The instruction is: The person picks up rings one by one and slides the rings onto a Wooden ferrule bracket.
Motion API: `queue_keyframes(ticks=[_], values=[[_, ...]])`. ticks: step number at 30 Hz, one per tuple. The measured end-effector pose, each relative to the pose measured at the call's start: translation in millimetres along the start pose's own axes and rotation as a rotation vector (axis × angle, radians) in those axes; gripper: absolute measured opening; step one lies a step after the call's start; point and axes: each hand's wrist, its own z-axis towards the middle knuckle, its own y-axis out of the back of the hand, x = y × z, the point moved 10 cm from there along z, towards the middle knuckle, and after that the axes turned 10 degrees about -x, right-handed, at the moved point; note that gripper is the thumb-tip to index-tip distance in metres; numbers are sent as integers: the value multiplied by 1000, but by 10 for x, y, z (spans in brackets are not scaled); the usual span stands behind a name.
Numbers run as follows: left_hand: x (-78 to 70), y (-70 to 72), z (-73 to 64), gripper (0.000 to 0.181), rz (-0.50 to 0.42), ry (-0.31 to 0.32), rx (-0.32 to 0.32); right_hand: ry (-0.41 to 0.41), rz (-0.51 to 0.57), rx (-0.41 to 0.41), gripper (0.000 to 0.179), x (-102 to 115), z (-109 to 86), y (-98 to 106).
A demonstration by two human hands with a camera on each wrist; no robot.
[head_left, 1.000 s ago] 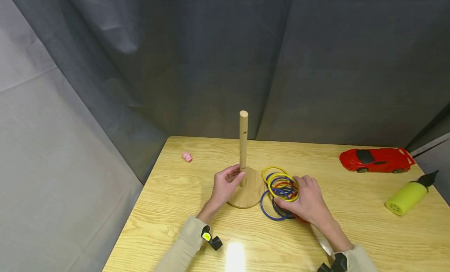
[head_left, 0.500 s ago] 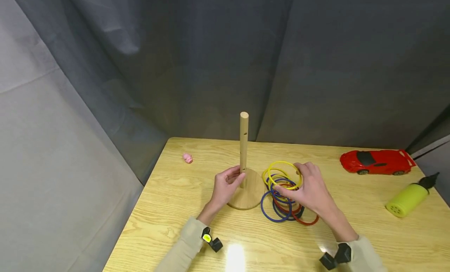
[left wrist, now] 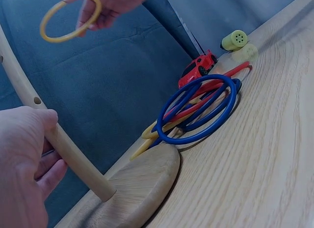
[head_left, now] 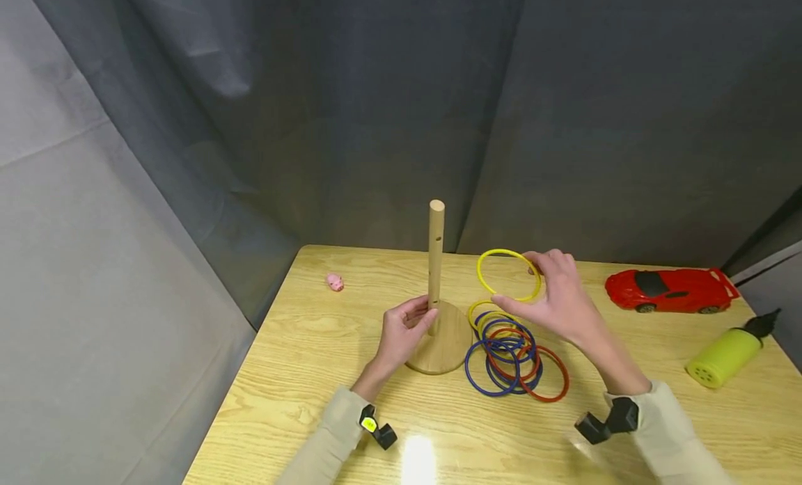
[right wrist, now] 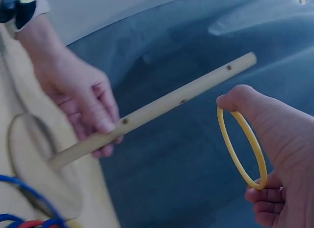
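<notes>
Right hand (head_left: pixel 562 298) pinches a light-looking, probably stiff yellow ring (right wrist: pixel 256 146) by opposite edges, likely the best hold, in the air near the wooden post (head_left: pixel 435 257) that the left hand (head_left: pixel 400 332) grips.

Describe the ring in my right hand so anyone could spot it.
On the wooden table, a wooden post rises from a round base, with a heap of rings to its right. Above the heap, your right hand pinches a yellow ring. Unlike the yellow, blue and red rings below, it is held aloft.
</notes>
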Motion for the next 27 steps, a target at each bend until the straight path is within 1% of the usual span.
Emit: queue_keyframes(ticks=[6, 10, 15, 17, 23, 25, 27], values=[[23, 14, -18, 33, 23, 11, 10, 16, 4, -11, 79, 231, 234, 126], [-9, -7, -4, 32, 18, 3, -5, 36, 14, -29, 75, 403, 414, 234], [-38, -48, 5, 31, 36, 7, -8, 40, 36, -44, 73, 552, 609, 326], [-97, -69, 5, 30, 44, 4, 1, 45, 50, -55, 71, 607, 671, 355], [-383, -94, -1, 28, 30, -36, 33, 98, 91, -90, 69, 819, 830, 388], [-428, -93, 0, 28, 29, -40, 37, 116, 99, -93, 69, 883, 876, 370], [-442, -92, 2, 27, 36, -44, 41, 132, 100, -89, 68, 942, 921, 333]])
